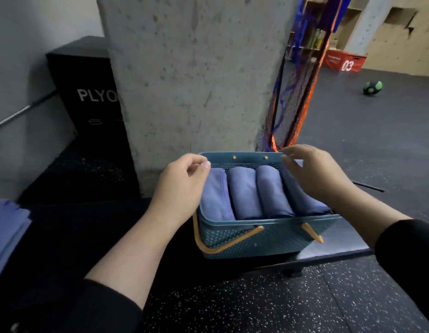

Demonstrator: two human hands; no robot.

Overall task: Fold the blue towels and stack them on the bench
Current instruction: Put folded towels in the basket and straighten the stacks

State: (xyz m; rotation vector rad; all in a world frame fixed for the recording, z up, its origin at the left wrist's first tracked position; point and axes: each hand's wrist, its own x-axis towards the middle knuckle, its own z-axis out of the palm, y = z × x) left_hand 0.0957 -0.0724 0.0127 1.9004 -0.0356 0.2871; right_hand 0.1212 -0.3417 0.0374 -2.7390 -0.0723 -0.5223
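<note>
My left hand and right hand hover, fingers loosely curled and holding nothing, over four rolled blue towels in the teal basket on the black worktop; best to lift one roll cleanly by both ends.

I wear a black long-sleeved top, and both sleeves sit pushed up so that my forearms are bare from below the elbow to the wrist. My left hand and my right hand are bare too, with no gloves, rings, watch or bands showing, and a short, plain nail shows on my left thumb. The left sleeve bunches in soft folds at its cuff, while the right sleeve ends in a smooth rounded edge.
</note>
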